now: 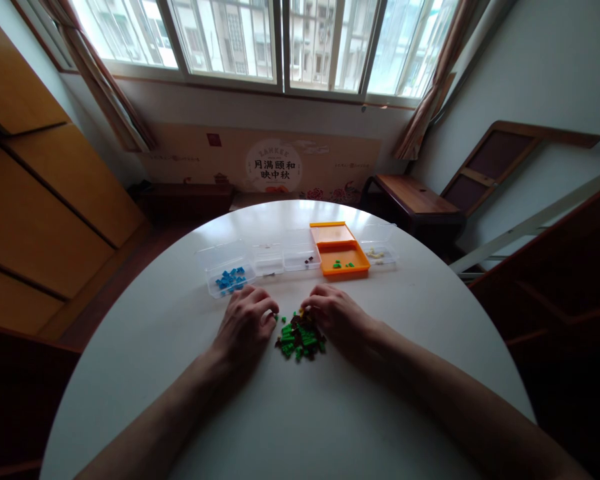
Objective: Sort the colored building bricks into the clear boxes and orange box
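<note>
A loose pile of small green and brown toy bricks (300, 339) lies on the table between my hands. My left hand (247, 319) is at the pile's left side, thumb and forefinger pinched around a small green brick (276, 318). Across from it, my right hand (337, 310) reaches over the pile's upper right edge. Its fingertips are closed on a tiny yellow brick (303, 311), partly hidden by the fingers. One loose green brick (283, 319) sits just above the pile, between the two hands.
Beyond my hands stand open boxes in a row: a clear box (210, 283) with blue bricks, a clear box (269, 267), another clear box (293, 261) with brown bricks, an orange box (347, 274) with green bricks, and a clear box (391, 255) with pale pieces. The white round table (145, 373) carries everything.
</note>
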Tool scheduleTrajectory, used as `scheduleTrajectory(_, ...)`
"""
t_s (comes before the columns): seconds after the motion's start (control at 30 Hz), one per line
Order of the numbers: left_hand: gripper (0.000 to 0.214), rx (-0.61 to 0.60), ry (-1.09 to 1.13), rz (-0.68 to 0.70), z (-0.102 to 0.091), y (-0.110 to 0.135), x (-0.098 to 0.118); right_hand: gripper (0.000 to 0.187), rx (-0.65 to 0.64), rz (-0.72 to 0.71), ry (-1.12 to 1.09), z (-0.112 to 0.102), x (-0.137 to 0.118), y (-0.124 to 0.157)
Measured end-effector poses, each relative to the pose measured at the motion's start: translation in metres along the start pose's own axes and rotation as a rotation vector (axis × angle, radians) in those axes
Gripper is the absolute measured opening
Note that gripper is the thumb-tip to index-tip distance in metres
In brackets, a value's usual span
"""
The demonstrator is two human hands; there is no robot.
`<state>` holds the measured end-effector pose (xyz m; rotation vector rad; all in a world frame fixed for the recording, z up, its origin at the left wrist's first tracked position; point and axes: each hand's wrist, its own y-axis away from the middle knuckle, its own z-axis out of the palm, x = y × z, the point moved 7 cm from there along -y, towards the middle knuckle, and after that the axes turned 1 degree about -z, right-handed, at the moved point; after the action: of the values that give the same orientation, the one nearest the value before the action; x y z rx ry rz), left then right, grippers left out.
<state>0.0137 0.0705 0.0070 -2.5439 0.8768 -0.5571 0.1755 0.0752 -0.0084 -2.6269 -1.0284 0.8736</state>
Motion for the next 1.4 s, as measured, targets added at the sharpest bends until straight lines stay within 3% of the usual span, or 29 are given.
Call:
scheduleTrajectory(0.2, 0.007, -0.026, 0.037, 0.030, 0.002, 0.000, 0.004, 0.020, 0.014, -0.022, 0.019, 0.005, 0.000, 0.002)
scheduleTrajectory(0.37, 0.019, -0.060, 0.056, 0.056, 0.005, 0.002, 0.005, 0.029, 0.037, -0.028, 0.007, 0.004, 0.000, 0.003)
scheduleTrajectory(0.63, 0.012, -0.047, 0.057, 0.105, 0.005, 0.004, 0.006, 0.015, 0.025, -0.061, 0.016, 0.006, -0.003, 0.004)
scheduleTrajectory(0.87, 0.013, -0.056, 0.067, 0.113, 0.004, 0.005, 0.009, 0.019, 0.023, -0.088, -0.003, 0.006, -0.005, 0.003)
scheduleTrajectory(1.2, 0.010, -0.041, 0.060, 0.150, 0.004, 0.003, 0.011, 0.008, 0.045, -0.011, -0.020, 0.004, -0.002, 0.003)
scheduleTrajectory(1.4, 0.008, 0.054, 0.053, 0.166, -0.003, 0.002, 0.015, 0.010, 0.128, 0.113, -0.292, -0.001, 0.002, 0.000)
